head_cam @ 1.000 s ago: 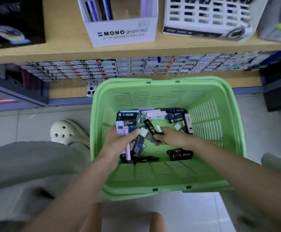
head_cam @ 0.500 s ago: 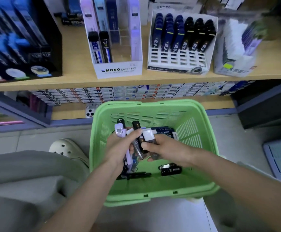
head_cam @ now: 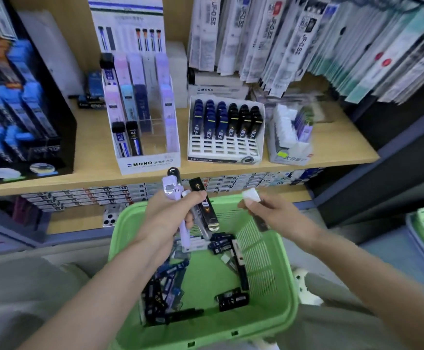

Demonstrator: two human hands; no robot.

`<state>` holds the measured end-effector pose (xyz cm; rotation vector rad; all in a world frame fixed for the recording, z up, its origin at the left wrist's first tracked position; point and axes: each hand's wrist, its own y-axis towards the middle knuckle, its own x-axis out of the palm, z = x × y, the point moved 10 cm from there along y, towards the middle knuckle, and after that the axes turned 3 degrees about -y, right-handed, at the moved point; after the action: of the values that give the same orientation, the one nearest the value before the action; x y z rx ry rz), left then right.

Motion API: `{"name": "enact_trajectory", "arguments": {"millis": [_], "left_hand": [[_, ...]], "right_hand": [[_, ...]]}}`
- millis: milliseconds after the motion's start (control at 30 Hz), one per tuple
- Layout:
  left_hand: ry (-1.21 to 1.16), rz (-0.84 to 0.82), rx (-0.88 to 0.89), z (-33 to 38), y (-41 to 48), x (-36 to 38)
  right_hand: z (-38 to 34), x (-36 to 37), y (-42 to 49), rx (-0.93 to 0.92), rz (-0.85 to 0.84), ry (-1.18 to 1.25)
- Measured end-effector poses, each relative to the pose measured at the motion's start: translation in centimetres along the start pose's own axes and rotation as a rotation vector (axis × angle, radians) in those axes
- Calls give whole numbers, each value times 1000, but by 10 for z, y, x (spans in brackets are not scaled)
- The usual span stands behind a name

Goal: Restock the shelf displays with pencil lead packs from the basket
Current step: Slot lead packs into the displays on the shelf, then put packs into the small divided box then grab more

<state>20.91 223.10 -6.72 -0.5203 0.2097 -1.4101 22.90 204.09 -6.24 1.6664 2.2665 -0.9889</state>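
Both bare forearms outstretched, left grip (head_cam: 170,215) in a tight full clasp, right grip (head_cam: 274,214) in a fingertip pinch.

This is a stationery shop, by the look of it. A wooden shelf (head_cam: 332,140) carries a white MONO graph MG display box (head_cam: 150,164) of pencil lead cases, and beside it a slotted tray (head_cam: 224,147) of blue and black ones. Above, hanging packets (head_cam: 241,26) marked JF-0.5, probably pen refills. Small boxes (head_cam: 92,195) line the lower shelf behind a green shopping basket (head_cam: 261,261).
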Motion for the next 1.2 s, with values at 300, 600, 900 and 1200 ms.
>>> {"name": "enact_trajectory", "arguments": {"millis": [300,600,900,1200], "left_hand": [[168,-96,154,39,18,56],[169,-132,148,45,43,85],[140,-119,120,48,65,100],[121,-130,131,47,80,110]], "right_hand": [[-43,-160,15,-182,655,-195],[-67,-211,61,-340,835,-417],[-69,-214,101,-311,660,-707],[-65,-218,131,-297,671,-855]]}}
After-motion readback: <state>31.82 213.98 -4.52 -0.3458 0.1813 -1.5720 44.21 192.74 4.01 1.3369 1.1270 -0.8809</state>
